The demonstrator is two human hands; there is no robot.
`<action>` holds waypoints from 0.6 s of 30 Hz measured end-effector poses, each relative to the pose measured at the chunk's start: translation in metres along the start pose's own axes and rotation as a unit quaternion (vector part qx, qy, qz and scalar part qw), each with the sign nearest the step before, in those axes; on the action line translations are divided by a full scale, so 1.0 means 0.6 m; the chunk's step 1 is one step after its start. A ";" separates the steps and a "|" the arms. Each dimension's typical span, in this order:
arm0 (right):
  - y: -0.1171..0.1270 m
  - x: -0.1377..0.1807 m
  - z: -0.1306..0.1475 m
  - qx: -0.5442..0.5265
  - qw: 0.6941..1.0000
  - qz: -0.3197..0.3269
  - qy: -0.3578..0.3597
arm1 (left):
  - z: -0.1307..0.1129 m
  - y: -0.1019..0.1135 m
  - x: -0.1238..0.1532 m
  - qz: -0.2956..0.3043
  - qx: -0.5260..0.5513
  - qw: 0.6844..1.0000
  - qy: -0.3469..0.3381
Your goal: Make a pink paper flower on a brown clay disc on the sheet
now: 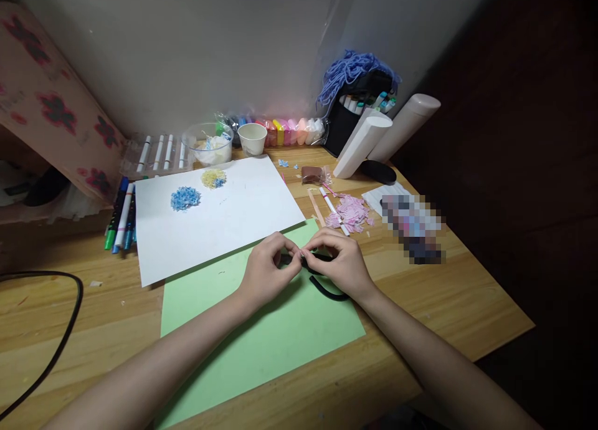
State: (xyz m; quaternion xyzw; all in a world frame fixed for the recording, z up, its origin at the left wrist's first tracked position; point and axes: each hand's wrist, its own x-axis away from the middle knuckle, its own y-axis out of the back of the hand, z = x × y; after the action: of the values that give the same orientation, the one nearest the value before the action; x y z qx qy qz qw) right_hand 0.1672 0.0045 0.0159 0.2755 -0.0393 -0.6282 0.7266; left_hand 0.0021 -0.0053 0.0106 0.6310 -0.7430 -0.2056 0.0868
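Above the green paper (247, 349), my left hand (268, 265) and my right hand (343, 262) meet fingertip to fingertip. Both are closed in a pinch on a thin black curved item (329, 291), whose kind I cannot make out. One rounded black end bows out below my right hand; the part at the fingertips is mostly hidden. Left of the hands, a white sheet (224, 234) overlaps the green one. On it lie a heap of blue shreds (185, 198) and a smaller yellow heap (213, 178) with some blue.
Pink shreds (352, 212) and a white marker (332, 210) lie beyond my right hand. Behind are a paper cup (253, 139), a clear bowl (208, 152), bagged clay (289, 132), white tubes (362, 146) and a black pen holder (337, 128). A black cable (77, 305) curves at left.
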 end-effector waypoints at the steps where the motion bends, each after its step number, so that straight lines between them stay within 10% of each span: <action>1: -0.001 0.000 0.000 0.002 1.000 -0.003 0.000 | 0.000 0.000 0.000 0.001 -0.002 1.000 0.000; 18: -0.002 -0.004 -0.005 -0.039 0.999 0.009 -0.030 | 0.001 -0.001 -0.002 -0.006 0.011 1.000 0.015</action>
State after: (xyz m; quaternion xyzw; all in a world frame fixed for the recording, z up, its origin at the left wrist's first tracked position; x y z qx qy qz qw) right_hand 0.1673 0.0076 0.0133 0.2275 -0.0395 -0.6307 0.7409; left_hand 0.0023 -0.0039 0.0099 0.6395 -0.7400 -0.1885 0.0892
